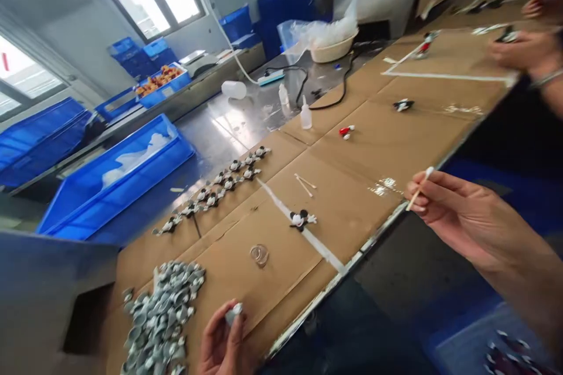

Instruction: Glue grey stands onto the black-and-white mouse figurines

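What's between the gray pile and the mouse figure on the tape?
The head view shows a clear round item on the cardboard, between the gray pile and mouse figure.

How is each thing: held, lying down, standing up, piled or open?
Left hand, pinching a small grey part
Right hand, holding a cotton swab
Two loose cotton swabs, lying flat
Grey parts, piled up
Mouse figures, lined up
Single mouse figure, lying apart
Squeeze bottle, upright
White container, on its side
Large blue bin, open
Beige basin, heaped full

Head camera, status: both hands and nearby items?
Left hand: pinching small grey-and-white part. Right hand: holding cotton swab. Black-and-white mouse figure: lying on white tape, apart from both hands.
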A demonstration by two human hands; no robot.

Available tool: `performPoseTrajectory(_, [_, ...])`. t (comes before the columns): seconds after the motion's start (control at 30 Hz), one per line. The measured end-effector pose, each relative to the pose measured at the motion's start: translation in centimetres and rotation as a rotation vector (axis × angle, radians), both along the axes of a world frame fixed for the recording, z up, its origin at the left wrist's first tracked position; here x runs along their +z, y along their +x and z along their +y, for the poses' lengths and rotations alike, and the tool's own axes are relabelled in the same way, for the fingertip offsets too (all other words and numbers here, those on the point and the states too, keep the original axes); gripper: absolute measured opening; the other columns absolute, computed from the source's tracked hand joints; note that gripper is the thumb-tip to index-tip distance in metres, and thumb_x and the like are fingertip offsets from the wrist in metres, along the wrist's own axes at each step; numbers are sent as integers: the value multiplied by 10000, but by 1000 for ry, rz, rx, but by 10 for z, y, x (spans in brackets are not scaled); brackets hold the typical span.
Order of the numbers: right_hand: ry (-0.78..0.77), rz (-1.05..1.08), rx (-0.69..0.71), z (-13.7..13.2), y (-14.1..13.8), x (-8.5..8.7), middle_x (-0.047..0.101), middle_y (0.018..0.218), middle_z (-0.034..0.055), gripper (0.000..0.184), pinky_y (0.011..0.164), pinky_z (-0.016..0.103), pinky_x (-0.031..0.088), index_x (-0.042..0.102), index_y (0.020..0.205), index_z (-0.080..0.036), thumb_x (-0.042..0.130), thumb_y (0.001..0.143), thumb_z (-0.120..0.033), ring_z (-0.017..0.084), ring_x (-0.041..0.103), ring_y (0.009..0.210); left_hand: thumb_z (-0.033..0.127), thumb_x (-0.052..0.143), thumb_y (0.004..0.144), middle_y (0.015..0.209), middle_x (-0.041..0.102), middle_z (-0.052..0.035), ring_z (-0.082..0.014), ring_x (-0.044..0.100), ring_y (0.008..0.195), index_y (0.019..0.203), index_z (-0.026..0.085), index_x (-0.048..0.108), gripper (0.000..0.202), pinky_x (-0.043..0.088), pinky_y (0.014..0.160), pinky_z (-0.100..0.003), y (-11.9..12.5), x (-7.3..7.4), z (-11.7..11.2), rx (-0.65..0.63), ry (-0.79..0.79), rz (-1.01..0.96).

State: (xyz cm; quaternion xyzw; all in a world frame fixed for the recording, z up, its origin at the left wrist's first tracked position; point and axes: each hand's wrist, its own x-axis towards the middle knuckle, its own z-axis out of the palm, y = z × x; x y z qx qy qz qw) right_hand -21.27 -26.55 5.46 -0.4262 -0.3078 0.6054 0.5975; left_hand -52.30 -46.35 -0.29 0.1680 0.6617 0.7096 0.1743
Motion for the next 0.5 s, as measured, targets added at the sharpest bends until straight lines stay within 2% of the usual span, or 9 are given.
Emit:
performPoseTrajectory(0.07, [-44, 19, 5, -18, -18, -4, 592, 752, 37, 297, 487, 171, 483, 744, 687, -238, 950, 502, -347, 84, 549, 624, 291, 928, 504, 837, 740, -11, -110, 686, 762, 820, 174, 732, 390, 546, 713, -142, -1, -6, -5, -13, 58, -149])
performPoseTrajectory(0.1, [-62, 28, 11, -25, -27, -5, 592, 752, 45, 298, 485, 175, 493, 745, 684, -229, 953, 498, -337, 89, 560, 621, 289, 936, 479, 845, 744, -12, -110, 690, 769, 805, 183, 737, 396, 548, 727, -139, 0, -7, -6, -17, 80, -193])
performPoseTrajectory(0.27, [-61, 65, 158, -60, -74, -6, 667, 771, 32, 257, 565, 177, 576, 733, 712, -217, 932, 563, -280, 110, 646, 627, 294, 915, 530, 887, 741, -23, -123, 704, 767, 840, 203, 742, 366, 578, 767, -202, 4, -7, -10, -93, 99, -362])
performPoseTrajectory(0.37, [-18, 54, 272, -78, -100, -8, 700, 758, 9, 225, 633, 156, 584, 725, 790, -220, 894, 648, -266, 100, 674, 644, 299, 895, 579, 863, 740, -39, -140, 714, 741, 861, 199, 746, 335, 591, 739, -220, 3, -6, -14, -152, 93, -444])
performPoseTrajectory(0.5, [50, 6, 343, -92, -124, -10, 732, 829, 25, 145, 710, 158, 586, 722, 826, -209, 827, 754, -278, 110, 702, 715, 286, 890, 593, 862, 746, -40, -152, 723, 756, 862, 203, 745, 316, 594, 735, -220, 1, -8, -14, -165, 101, -466])
